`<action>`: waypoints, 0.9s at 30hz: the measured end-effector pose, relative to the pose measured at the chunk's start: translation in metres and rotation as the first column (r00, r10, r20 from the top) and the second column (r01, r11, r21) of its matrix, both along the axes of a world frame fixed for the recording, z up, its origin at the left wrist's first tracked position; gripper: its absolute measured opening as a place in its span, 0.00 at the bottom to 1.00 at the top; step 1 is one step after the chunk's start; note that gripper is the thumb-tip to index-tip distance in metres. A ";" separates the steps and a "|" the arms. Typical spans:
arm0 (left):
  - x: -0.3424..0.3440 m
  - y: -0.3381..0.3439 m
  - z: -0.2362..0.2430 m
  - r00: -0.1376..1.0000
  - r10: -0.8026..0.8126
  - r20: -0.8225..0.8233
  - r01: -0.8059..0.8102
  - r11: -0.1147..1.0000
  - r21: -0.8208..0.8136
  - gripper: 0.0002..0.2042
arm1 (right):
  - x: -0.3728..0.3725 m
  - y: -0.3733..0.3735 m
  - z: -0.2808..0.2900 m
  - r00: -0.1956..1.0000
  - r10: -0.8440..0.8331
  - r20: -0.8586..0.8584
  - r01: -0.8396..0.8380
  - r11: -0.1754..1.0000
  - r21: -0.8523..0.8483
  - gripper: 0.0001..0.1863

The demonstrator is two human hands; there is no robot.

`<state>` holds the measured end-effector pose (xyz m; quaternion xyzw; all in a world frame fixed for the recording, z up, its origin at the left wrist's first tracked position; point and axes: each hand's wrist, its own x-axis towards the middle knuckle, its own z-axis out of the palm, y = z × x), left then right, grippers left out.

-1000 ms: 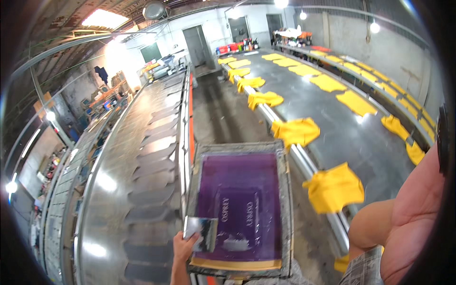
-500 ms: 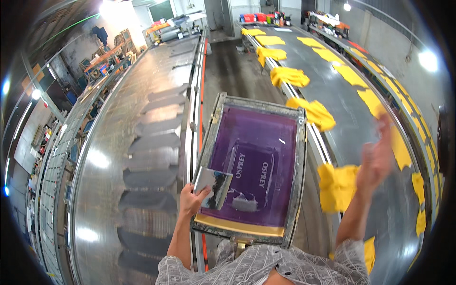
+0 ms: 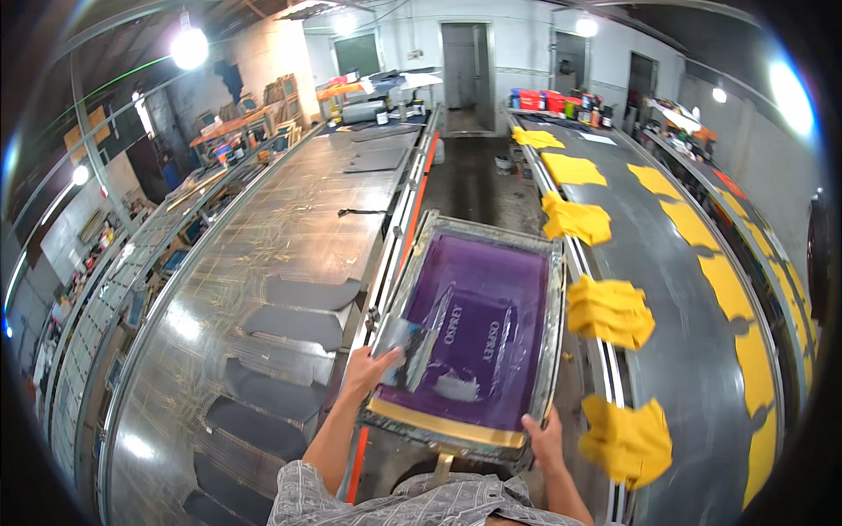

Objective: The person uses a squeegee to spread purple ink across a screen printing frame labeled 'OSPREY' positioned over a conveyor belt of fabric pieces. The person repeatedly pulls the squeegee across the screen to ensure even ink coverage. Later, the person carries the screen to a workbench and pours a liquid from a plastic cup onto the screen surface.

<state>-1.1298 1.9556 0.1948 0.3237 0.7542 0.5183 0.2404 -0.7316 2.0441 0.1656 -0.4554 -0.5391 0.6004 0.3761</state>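
Note:
In front of me is a screen-printing frame (image 3: 526, 230) with purple mesh (image 3: 491, 263), carrying pale lettering and a smear of pale ink (image 3: 456, 386). My left hand (image 3: 367, 370) is closed at the frame's left side, on a flat squeegee (image 3: 410, 351) smeared with dark and pale ink; the squeegee leans over the mesh's left edge. At the lower right corner, my right hand (image 3: 545, 440) grips the frame's rim, thumb on top, its other fingers partly hidden. A yellow strip (image 3: 447, 423) runs along the frame's near end.
A long table (image 3: 219, 289) on the left bears dark grey cut pieces (image 3: 272, 386). The dark table (image 3: 675, 412) on the right holds flat yellow fabric pieces (image 3: 719, 285), with bunched yellow cloths (image 3: 610, 311) over its near rail. An aisle (image 3: 478, 180) runs between them.
My right hand has come down from above the right table to the frame's lower right corner. My left hand still holds the squeegee. The view has shifted, showing more of the far wall.

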 end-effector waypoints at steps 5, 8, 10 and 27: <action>-0.027 0.162 0.039 0.975 0.044 0.220 -0.047 0.999 0.008 0.19 | -0.060 0.212 0.055 0.955 0.082 0.285 -0.082 0.997 -0.011 0.29; -0.068 0.276 0.001 0.923 0.031 0.383 -0.080 0.991 0.111 0.21 | -0.112 0.352 0.044 0.928 -0.061 0.368 -0.024 0.975 0.221 0.23; -0.082 0.325 -0.031 0.886 0.052 0.461 -0.119 0.986 0.117 0.20 | -0.130 0.406 0.031 0.902 -0.037 0.431 -0.054 0.979 0.197 0.24; -0.359 0.928 -0.039 0.955 -0.056 0.292 0.041 0.998 0.055 0.26 | -0.372 0.965 -0.006 0.956 -0.192 0.224 0.104 0.930 0.352 0.24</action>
